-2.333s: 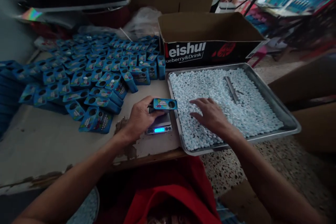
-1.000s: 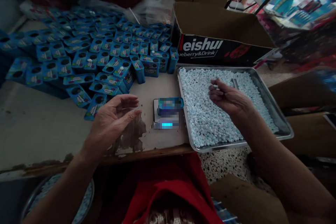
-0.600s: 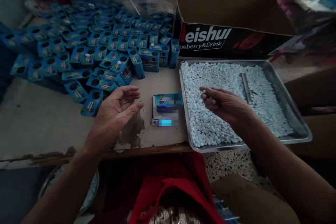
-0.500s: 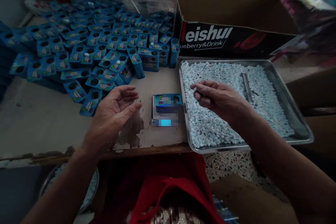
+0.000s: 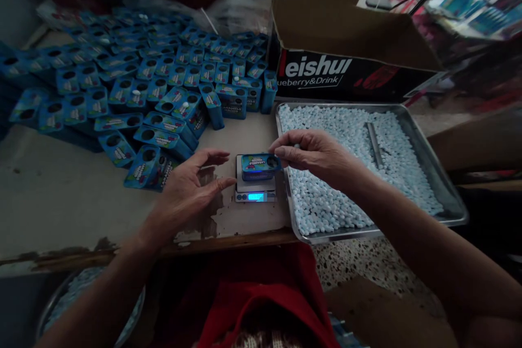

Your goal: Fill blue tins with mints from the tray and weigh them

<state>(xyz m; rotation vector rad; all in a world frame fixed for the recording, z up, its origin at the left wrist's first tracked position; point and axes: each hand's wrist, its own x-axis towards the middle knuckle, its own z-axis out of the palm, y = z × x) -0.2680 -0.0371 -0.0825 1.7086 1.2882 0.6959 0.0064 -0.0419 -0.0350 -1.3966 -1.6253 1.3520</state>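
Observation:
A small digital scale [image 5: 256, 186] with a lit blue display stands on the table. On its pan lies a blue candy box [image 5: 259, 167] with a round hole at its right end. My right hand [image 5: 310, 155] is over that end, fingertips pinched at the hole, and a pale candy [image 5: 297, 146] shows among its curled fingers. Left of the scale, my left hand [image 5: 196, 182] is open, thumb and fingers apart, holding nothing. To the right, a metal tray [image 5: 457, 209] holds many pale blue and white candies [image 5: 326, 196], with a metal strip [image 5: 374, 144] lying on them.
Many blue boxes [image 5: 163, 138] with round holes crowd the left and back of the table. A black printed carton [image 5: 318, 73] stands behind the tray. Below the table edge [image 5: 163, 250], at lower left, is a bowl [image 5: 141, 304] of candies.
My right hand has moved left from over the tray to the box's holed end. My left hand has come slightly closer to the scale. The view has shifted slightly.

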